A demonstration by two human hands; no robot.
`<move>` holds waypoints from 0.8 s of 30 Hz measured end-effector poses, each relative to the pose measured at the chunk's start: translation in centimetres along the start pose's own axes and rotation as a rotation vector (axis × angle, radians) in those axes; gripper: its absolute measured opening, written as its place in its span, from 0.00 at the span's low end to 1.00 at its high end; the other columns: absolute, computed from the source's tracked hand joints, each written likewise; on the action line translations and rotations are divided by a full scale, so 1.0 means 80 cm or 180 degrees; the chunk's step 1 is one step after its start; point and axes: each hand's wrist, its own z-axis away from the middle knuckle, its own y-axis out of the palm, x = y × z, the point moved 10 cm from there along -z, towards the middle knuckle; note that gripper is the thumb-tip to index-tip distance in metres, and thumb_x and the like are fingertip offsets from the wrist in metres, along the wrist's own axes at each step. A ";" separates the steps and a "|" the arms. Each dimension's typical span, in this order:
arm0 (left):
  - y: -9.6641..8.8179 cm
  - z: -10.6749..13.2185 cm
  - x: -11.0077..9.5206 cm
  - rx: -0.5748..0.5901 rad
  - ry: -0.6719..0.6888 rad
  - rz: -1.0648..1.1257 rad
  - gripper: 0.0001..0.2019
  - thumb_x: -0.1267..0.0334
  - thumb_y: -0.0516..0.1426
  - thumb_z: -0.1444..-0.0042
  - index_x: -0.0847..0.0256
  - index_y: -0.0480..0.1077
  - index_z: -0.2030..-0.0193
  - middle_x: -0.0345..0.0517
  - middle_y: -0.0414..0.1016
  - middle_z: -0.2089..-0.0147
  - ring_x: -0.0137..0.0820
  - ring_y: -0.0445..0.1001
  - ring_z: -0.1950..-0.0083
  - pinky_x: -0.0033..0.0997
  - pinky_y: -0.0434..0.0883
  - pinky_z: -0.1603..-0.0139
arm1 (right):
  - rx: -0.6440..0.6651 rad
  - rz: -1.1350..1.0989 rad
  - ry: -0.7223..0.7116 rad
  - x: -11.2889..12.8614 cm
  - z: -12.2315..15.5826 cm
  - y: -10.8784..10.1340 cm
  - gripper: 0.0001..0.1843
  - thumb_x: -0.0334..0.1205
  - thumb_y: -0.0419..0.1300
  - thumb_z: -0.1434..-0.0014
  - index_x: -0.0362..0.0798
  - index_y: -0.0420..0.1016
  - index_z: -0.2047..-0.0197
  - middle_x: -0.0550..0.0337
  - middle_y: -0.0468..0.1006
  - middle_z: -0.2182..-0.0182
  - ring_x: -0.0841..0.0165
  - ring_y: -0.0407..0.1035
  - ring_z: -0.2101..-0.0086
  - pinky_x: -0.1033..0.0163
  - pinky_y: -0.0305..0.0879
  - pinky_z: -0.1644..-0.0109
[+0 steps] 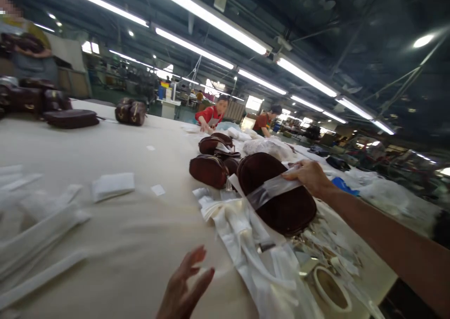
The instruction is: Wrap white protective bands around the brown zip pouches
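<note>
My right hand (309, 176) reaches out over a dark brown round bag (281, 201) and pinches a clear plastic strip (270, 190) that lies across it. My left hand (184, 288) hovers low at the near edge of the cream table (116, 234), fingers spread and holding nothing. Between the two hands lies a heap of white paper and plastic strips (242, 234).
More brown bags (209, 169) sit beyond the round one, others (130, 111) at the far left. White paper pieces (112, 185) lie left. A tape roll (332, 288) sits near right. Two people in red (213, 115) work at the far end; another person (24, 42) stands at the left.
</note>
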 end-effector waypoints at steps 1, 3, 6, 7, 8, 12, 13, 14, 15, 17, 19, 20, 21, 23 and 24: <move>0.005 -0.005 -0.007 -0.0028 -0.0290 0.0234 0.23 0.49 0.47 0.37 0.61 0.60 0.42 0.55 0.74 0.50 0.37 0.75 0.51 0.31 0.75 0.57 | 0.0251 -0.0185 -0.0022 0.015 0.021 0.036 0.16 0.41 0.68 0.68 0.46 0.68 0.75 0.64 0.70 0.80 0.69 0.65 0.77 0.65 0.57 0.74; 0.018 -0.005 0.006 -0.0283 -0.1447 0.1755 0.34 0.44 0.54 0.44 0.67 0.57 0.39 0.61 0.72 0.48 0.42 0.73 0.47 0.36 0.73 0.52 | 0.0680 -0.0336 -0.0054 0.043 0.069 0.105 0.17 0.39 0.68 0.69 0.46 0.68 0.75 0.65 0.70 0.80 0.70 0.65 0.76 0.65 0.58 0.73; 0.007 0.011 0.028 -0.0960 -0.2287 0.2462 0.38 0.44 0.66 0.61 0.65 0.65 0.46 0.57 0.74 0.51 0.42 0.74 0.51 0.36 0.72 0.53 | 0.1155 -0.0326 -0.0099 0.073 0.140 0.189 0.17 0.37 0.68 0.70 0.46 0.69 0.74 0.63 0.71 0.77 0.68 0.66 0.73 0.65 0.59 0.70; -0.006 0.020 0.039 -0.1159 -0.2453 0.2450 0.38 0.46 0.69 0.65 0.66 0.67 0.50 0.56 0.75 0.53 0.42 0.75 0.53 0.35 0.73 0.55 | 0.1258 -0.0281 -0.0128 0.079 0.160 0.208 0.17 0.37 0.68 0.70 0.46 0.70 0.73 0.62 0.72 0.76 0.67 0.67 0.72 0.65 0.59 0.69; -0.021 0.028 0.051 -0.1282 -0.2576 0.2415 0.37 0.47 0.70 0.69 0.67 0.69 0.53 0.55 0.76 0.55 0.41 0.75 0.56 0.35 0.73 0.57 | 0.1340 -0.0237 -0.0167 0.085 0.178 0.223 0.17 0.38 0.68 0.69 0.47 0.70 0.72 0.62 0.72 0.75 0.67 0.67 0.71 0.65 0.58 0.69; -0.075 0.028 0.075 -0.0677 -0.2696 0.2244 0.36 0.49 0.71 0.76 0.68 0.72 0.59 0.54 0.78 0.62 0.38 0.76 0.63 0.32 0.74 0.62 | 0.1748 -0.0419 -0.0079 0.092 0.232 0.251 0.17 0.40 0.67 0.66 0.48 0.69 0.70 0.63 0.71 0.75 0.67 0.66 0.71 0.65 0.57 0.70; -0.087 0.020 0.075 -0.0348 -0.2658 0.2097 0.35 0.49 0.71 0.76 0.68 0.72 0.60 0.53 0.78 0.63 0.37 0.76 0.64 0.31 0.73 0.62 | 0.1913 -0.0607 0.0083 0.090 0.245 0.253 0.17 0.41 0.67 0.65 0.49 0.69 0.70 0.63 0.70 0.76 0.68 0.65 0.73 0.65 0.57 0.71; -0.095 0.008 0.071 0.0072 -0.2554 0.1908 0.35 0.48 0.71 0.75 0.67 0.72 0.60 0.51 0.78 0.63 0.36 0.76 0.63 0.30 0.73 0.62 | 0.2083 -0.0826 0.0297 0.086 0.259 0.254 0.17 0.41 0.67 0.65 0.49 0.68 0.69 0.64 0.70 0.76 0.70 0.65 0.75 0.66 0.57 0.73; -0.099 -0.004 0.065 0.0563 -0.2434 0.1683 0.34 0.46 0.70 0.73 0.66 0.72 0.60 0.50 0.78 0.63 0.35 0.76 0.63 0.29 0.73 0.61 | 0.2217 -0.1051 0.0535 0.082 0.274 0.255 0.19 0.42 0.67 0.65 0.49 0.68 0.69 0.65 0.69 0.77 0.71 0.64 0.76 0.66 0.57 0.74; -0.103 -0.023 0.061 0.1226 -0.2352 0.1457 0.32 0.47 0.70 0.75 0.65 0.73 0.63 0.49 0.78 0.64 0.35 0.76 0.64 0.29 0.72 0.60 | 0.2352 -0.1463 0.1009 0.069 0.306 0.256 0.21 0.44 0.68 0.66 0.49 0.67 0.68 0.67 0.68 0.79 0.72 0.63 0.78 0.67 0.58 0.75; -0.096 -0.037 0.063 0.1783 -0.2328 0.1242 0.29 0.50 0.71 0.77 0.65 0.74 0.67 0.49 0.78 0.66 0.35 0.75 0.65 0.30 0.72 0.61 | 0.2395 -0.1865 0.1467 0.051 0.344 0.263 0.22 0.45 0.69 0.68 0.49 0.65 0.70 0.68 0.67 0.80 0.73 0.63 0.78 0.67 0.60 0.76; -0.088 -0.041 0.068 0.2053 -0.2311 0.1080 0.27 0.51 0.71 0.78 0.65 0.75 0.69 0.49 0.78 0.67 0.35 0.75 0.67 0.30 0.72 0.63 | 0.2411 -0.2087 0.1700 0.040 0.365 0.270 0.23 0.45 0.70 0.69 0.49 0.65 0.70 0.68 0.67 0.80 0.73 0.63 0.78 0.66 0.61 0.75; -0.078 -0.043 0.074 0.2308 -0.2285 0.0883 0.25 0.53 0.71 0.79 0.65 0.75 0.71 0.48 0.78 0.70 0.35 0.74 0.69 0.31 0.72 0.65 | 0.2429 -0.2310 0.1942 0.027 0.387 0.279 0.25 0.45 0.71 0.70 0.49 0.64 0.71 0.68 0.68 0.80 0.73 0.63 0.78 0.66 0.63 0.75; -0.055 -0.046 0.089 0.2708 -0.2195 0.0446 0.22 0.57 0.72 0.82 0.64 0.74 0.76 0.44 0.76 0.75 0.34 0.72 0.74 0.30 0.70 0.70 | 0.2422 -0.2719 0.2368 0.004 0.429 0.298 0.27 0.46 0.72 0.72 0.49 0.63 0.71 0.68 0.69 0.80 0.74 0.64 0.78 0.66 0.64 0.74; -0.044 -0.049 0.096 0.2829 -0.2118 0.0241 0.21 0.59 0.72 0.83 0.63 0.74 0.77 0.42 0.75 0.78 0.33 0.71 0.75 0.30 0.69 0.71 | 0.2397 -0.2897 0.2517 -0.004 0.446 0.307 0.27 0.46 0.73 0.71 0.49 0.63 0.71 0.69 0.70 0.79 0.74 0.64 0.79 0.66 0.64 0.74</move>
